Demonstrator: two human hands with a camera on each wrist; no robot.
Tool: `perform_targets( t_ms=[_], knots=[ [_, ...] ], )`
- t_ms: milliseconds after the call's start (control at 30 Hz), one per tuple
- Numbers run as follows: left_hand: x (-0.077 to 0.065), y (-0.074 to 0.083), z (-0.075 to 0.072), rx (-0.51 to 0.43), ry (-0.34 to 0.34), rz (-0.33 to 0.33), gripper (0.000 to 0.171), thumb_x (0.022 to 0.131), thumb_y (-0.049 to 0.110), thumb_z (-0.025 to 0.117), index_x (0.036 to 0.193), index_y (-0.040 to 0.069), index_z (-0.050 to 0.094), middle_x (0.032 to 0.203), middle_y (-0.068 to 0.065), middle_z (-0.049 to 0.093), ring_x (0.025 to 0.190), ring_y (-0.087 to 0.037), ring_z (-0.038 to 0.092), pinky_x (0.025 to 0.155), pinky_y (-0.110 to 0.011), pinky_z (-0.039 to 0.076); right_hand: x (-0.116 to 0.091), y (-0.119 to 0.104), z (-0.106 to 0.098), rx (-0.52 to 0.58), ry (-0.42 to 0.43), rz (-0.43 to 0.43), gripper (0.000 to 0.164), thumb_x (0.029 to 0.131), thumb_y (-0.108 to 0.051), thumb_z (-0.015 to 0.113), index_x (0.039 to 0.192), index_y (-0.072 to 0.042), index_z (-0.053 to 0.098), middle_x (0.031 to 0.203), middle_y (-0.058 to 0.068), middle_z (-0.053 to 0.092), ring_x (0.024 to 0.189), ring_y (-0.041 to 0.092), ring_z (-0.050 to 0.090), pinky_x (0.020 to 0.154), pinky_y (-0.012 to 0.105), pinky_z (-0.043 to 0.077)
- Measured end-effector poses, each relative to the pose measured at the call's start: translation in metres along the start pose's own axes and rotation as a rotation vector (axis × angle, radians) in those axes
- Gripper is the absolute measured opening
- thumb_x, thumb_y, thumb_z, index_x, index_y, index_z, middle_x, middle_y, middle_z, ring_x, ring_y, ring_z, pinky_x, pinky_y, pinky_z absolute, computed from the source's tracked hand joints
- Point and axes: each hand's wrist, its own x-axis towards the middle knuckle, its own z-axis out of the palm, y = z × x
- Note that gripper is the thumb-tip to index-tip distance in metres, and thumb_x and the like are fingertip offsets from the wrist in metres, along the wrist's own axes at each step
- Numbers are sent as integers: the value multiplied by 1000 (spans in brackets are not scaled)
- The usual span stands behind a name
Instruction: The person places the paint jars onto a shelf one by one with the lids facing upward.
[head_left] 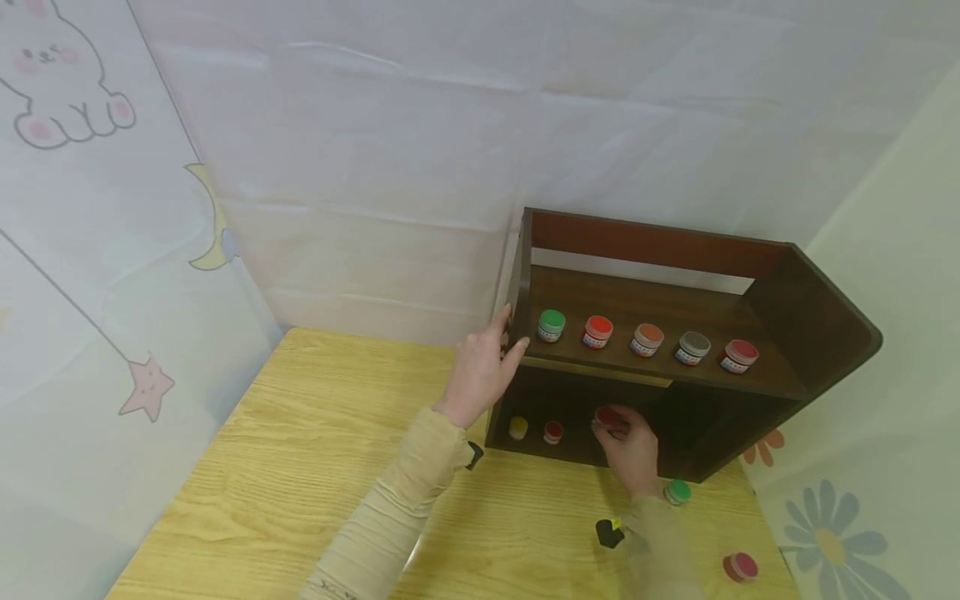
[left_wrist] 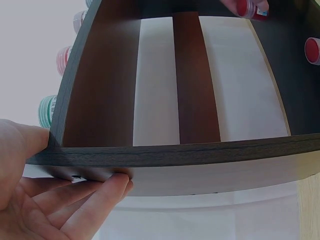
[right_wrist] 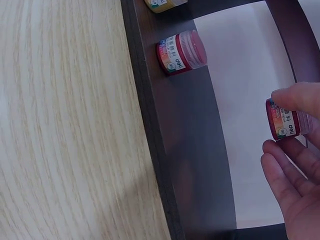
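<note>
A dark brown two-tier wooden shelf (head_left: pixel 637 296) stands on the table. My left hand (head_left: pixel 480 375) grips its left side panel, thumb at the front edge and fingers against the outer face. Inside the lower tier, my right hand (head_left: pixel 632 450) pinches a small dark red paint jar (right_wrist: pixel 285 120) by its sides, held above the lower board. To the left on that board stand a yellow paint jar (head_left: pixel 518 427) and another dark red jar (right_wrist: pixel 181 52). The upper tier carries a row: green (head_left: pixel 551 325), red (head_left: pixel 597 332), orange (head_left: pixel 647 339), grey (head_left: pixel 692 347) and crimson jars (head_left: pixel 739 356).
On the wood-grain table (head_left: pixel 300 433), a green jar (head_left: pixel 678 492) sits just in front of the shelf's right end. A magenta jar (head_left: pixel 741 567) is nearer the front right. Pale printed sheets (head_left: pixel 375 167) hang behind and at both sides.
</note>
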Motion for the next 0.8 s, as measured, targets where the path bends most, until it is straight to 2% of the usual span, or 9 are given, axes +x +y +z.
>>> perform_targets(
  t_ms=[233, 333, 467, 667, 800],
  knots=[
    [0, 1, 0, -4, -6, -2, 59, 102, 25, 66, 148, -6, 46, 76, -12, 67, 50, -11, 53, 45, -23, 43, 1, 6, 5, -30, 2, 8, 38, 86, -3, 79, 120, 3, 63, 105, 20, 69, 92, 34, 69, 72, 8, 47],
    [0, 1, -1, -10, -7, -2, 59, 102, 25, 65, 148, -6, 46, 73, -11, 66, 48, -10, 51, 44, -22, 42, 1, 9, 8, -36, 1, 21, 37, 86, -5, 79, 119, 3, 63, 104, 20, 68, 90, 32, 69, 72, 16, 52],
    [0, 0, -1, -9, -6, -1, 59, 102, 25, 65, 148, -6, 46, 79, -13, 69, 51, -10, 53, 45, -21, 42, 1, 12, 11, -62, -23, 46, 37, 88, -9, 79, 119, 1, 63, 104, 18, 69, 89, 29, 68, 72, 26, 54],
    [1, 0, -1, -3, 0, 10, 58, 102, 25, 66, 148, -6, 47, 80, -12, 69, 52, -11, 54, 46, -22, 43, -1, 19, 15, -115, -79, 71, 38, 90, -13, 78, 121, 1, 61, 101, 19, 70, 91, 33, 68, 76, 39, 55],
    [0, 0, -1, -3, -2, 8, 58, 102, 25, 66, 147, -7, 47, 79, -12, 69, 51, -10, 54, 44, -21, 41, -2, 20, 17, -115, -108, 92, 40, 92, -13, 76, 125, 2, 60, 106, 21, 69, 95, 36, 67, 81, 46, 55]
  ],
)
